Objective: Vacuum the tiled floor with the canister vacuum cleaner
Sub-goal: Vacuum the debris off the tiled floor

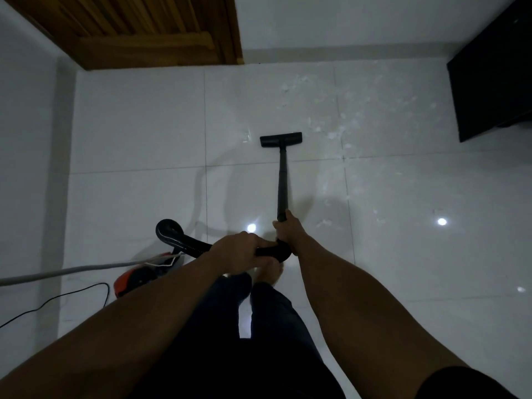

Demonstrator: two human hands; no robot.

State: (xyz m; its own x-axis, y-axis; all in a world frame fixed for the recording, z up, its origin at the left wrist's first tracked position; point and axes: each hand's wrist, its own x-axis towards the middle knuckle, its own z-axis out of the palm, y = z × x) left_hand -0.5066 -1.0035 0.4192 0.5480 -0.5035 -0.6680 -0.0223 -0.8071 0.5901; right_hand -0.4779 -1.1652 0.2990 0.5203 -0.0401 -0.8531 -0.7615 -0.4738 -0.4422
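Observation:
A black floor nozzle (pixel 281 139) rests flat on the white tiled floor (pixel 138 133), at the end of a black wand (pixel 282 185) that runs back towards me. My right hand (pixel 286 230) grips the wand's lower end. My left hand (pixel 241 249) grips the curved black handle (pixel 276 251) just behind it. A ribbed black hose (pixel 172 236) loops left from the handle to the red and black canister (pixel 138 277) by my left leg. Pale dust and scraps (pixel 331 122) lie scattered on the tiles ahead and to the right of the nozzle.
A wooden door (pixel 138 27) stands at the far left, with a white wall on the left. A black cabinet (pixel 495 73) sits at the far right. A grey cable (pixel 57 273) and a thin black cord (pixel 57 298) trail left from the canister. My bare feet (pixel 267 273) stand below the handle.

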